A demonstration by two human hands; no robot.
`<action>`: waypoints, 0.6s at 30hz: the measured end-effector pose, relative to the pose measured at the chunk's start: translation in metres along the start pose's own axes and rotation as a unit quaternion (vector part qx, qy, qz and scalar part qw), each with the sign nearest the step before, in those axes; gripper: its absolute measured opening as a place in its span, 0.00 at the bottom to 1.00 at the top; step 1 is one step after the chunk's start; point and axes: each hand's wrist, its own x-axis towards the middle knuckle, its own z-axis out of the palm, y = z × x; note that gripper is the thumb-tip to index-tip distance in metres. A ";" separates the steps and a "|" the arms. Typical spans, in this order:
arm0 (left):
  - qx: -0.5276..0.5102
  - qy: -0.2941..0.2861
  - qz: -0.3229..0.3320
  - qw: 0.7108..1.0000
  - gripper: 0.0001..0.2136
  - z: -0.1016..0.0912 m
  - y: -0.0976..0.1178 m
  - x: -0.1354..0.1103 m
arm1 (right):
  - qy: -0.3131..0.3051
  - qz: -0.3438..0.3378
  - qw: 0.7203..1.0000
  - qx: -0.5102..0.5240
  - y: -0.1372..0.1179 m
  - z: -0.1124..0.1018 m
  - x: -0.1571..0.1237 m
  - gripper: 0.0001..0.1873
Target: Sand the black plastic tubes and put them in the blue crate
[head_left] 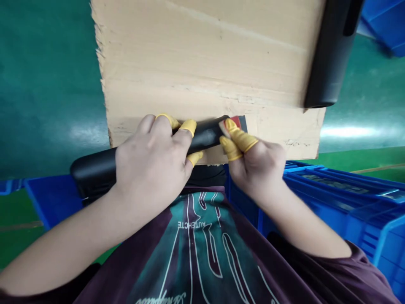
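Note:
A long, smooth black plastic casing lies at a slant across the near edge of the cardboard, its rounded left end sticking out past that edge. My left hand is wrapped over its middle, with yellow finger cots on several fingertips, and hides part of it. At the casing's right end, my right hand, also in yellow finger cots, pinches a small red and dark grey piece of what looks like sandpaper. The sandpaper touches or nearly touches the casing's end; the fingers cover the exact contact.
The cardboard sheet with a torn left edge lies on a green tabletop. Another black casing rests at its right side. Blue crates stand below the table at right, and more blue plastic is at upper right.

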 end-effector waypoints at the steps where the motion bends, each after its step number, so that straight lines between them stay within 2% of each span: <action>1: 0.004 -0.001 0.004 1.000 0.09 0.000 0.000 0.000 | -0.001 -0.015 1.000 0.004 -0.001 0.000 -0.001 0.14; 5: 0.026 -0.001 0.016 1.000 0.10 -0.001 0.000 -0.001 | -0.037 -0.065 0.997 -0.001 0.000 -0.002 0.001 0.15; 10: 0.051 -0.011 0.025 0.998 0.10 -0.005 0.001 -0.003 | 0.017 -0.036 0.999 0.016 0.007 -0.001 -0.001 0.12; 14: 0.048 -0.021 0.020 0.998 0.10 -0.004 0.000 -0.002 | -0.021 -0.096 0.995 0.032 0.005 0.003 -0.005 0.13; 18: 0.054 -0.012 0.027 0.998 0.10 -0.003 -0.001 -0.003 | 0.031 -0.056 0.998 0.013 0.009 0.003 -0.005 0.07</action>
